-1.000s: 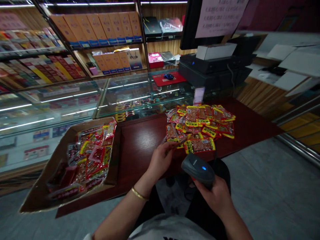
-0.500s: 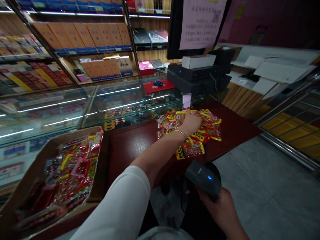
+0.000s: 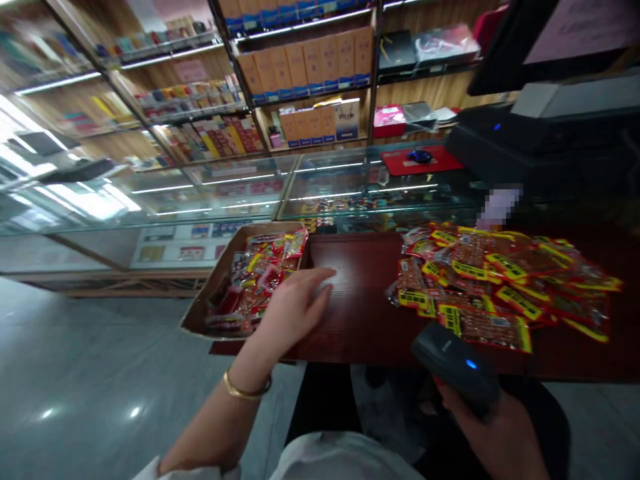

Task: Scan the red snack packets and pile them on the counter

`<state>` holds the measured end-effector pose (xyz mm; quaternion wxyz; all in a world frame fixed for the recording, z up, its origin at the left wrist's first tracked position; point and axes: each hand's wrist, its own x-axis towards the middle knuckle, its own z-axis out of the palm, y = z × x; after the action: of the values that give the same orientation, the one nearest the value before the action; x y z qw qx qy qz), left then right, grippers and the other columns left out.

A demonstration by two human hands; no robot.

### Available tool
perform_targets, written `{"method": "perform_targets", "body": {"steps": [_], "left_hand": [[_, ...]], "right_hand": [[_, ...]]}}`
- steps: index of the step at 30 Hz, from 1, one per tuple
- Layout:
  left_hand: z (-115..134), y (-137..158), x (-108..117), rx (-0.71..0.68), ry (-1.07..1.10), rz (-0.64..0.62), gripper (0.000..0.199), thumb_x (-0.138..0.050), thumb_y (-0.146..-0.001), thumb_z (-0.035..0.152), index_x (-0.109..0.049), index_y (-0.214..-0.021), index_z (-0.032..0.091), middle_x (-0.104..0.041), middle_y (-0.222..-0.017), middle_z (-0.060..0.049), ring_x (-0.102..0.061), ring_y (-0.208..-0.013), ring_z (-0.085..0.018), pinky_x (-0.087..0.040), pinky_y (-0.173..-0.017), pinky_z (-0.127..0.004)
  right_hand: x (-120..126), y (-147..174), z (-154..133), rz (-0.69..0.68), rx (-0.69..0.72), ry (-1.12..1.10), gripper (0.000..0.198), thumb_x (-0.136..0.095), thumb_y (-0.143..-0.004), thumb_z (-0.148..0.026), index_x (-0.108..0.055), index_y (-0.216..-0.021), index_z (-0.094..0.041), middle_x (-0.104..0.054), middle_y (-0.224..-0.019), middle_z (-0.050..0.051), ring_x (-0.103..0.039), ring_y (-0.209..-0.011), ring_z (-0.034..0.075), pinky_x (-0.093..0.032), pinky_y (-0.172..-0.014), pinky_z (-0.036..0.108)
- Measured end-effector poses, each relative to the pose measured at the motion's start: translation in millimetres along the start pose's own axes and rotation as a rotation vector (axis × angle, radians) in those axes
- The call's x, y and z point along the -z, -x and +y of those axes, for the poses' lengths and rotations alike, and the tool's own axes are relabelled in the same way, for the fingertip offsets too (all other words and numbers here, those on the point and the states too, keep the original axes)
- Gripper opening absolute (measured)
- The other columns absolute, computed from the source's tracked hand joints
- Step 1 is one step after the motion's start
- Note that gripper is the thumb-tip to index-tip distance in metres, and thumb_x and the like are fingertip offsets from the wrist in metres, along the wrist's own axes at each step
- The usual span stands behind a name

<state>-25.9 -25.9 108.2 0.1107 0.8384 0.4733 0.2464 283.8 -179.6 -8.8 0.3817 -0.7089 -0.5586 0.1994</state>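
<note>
My left hand is empty, fingers spread, hovering over the dark red table just right of a cardboard box filled with several red and yellow snack packets. A gold bangle sits on that wrist. My right hand grips a dark handheld barcode scanner with a blue light, held below the table's near edge. A spread pile of snack packets lies on the table's right part, just beyond the scanner.
A glass display counter runs behind the table, with a red mouse pad and mouse on it. A black register unit stands at the back right. Shelves of boxed goods line the wall. Grey floor lies to the left.
My left hand has come back from the packet pile on the right and now reaches toward the box on the left, holding nothing. The view has swung left. The scanner stays in my right hand.
</note>
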Motion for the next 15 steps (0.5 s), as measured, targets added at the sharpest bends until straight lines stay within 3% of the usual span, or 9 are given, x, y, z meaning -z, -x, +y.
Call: {"method": "perform_targets", "body": {"steps": [3,6,9,15], "left_hand": [[-78,37,49,0.403,-0.29,0.033,0.04,-0.049,-0.096,0.037,-0.071,-0.124,0.02,-0.076,-0.114,-0.012,-0.071,-0.103,-0.027,-0.052,-0.094,-0.038],[-133,47,74,0.586,-0.438,-0.093,0.043,-0.048,-0.094,0.04,-0.071,-0.124,0.019,-0.077,-0.111,-0.014,-0.071,-0.103,-0.031,-0.052,-0.088,-0.036],[-156,36,68,0.567,-0.412,-0.193,0.042,-0.048,-0.093,0.041,-0.07,-0.122,0.02,-0.076,-0.113,-0.013,-0.071,-0.103,-0.029,-0.051,-0.087,-0.033],[-163,-4,24,0.59,-0.113,-0.257,0.04,-0.071,-0.074,0.033,-0.068,-0.11,0.016,-0.076,-0.096,-0.01,-0.07,-0.088,-0.024,-0.051,-0.08,-0.03]], "right_hand": [[-13,-5,-1,-0.103,0.026,-0.015,0.034,-0.069,-0.079,-0.058,-0.081,-0.08,-0.025,-0.082,-0.076,0.003,-0.08,-0.071,0.027,-0.063,-0.062,0.028],[-21,-7,-9,-0.137,0.034,-0.037,0.037,-0.069,-0.079,-0.06,-0.081,-0.081,-0.026,-0.082,-0.078,0.004,-0.08,-0.073,0.028,-0.064,-0.065,0.028],[-26,-7,-16,-0.143,0.033,-0.04,0.038,-0.068,-0.078,-0.061,-0.081,-0.08,-0.025,-0.082,-0.077,0.005,-0.08,-0.072,0.028,-0.065,-0.064,0.029],[-25,-2,-14,-0.159,0.062,0.023,0.035,-0.067,-0.079,-0.059,-0.081,-0.075,-0.027,-0.082,-0.079,0.005,-0.08,-0.071,0.028,-0.065,-0.068,0.03]]}}
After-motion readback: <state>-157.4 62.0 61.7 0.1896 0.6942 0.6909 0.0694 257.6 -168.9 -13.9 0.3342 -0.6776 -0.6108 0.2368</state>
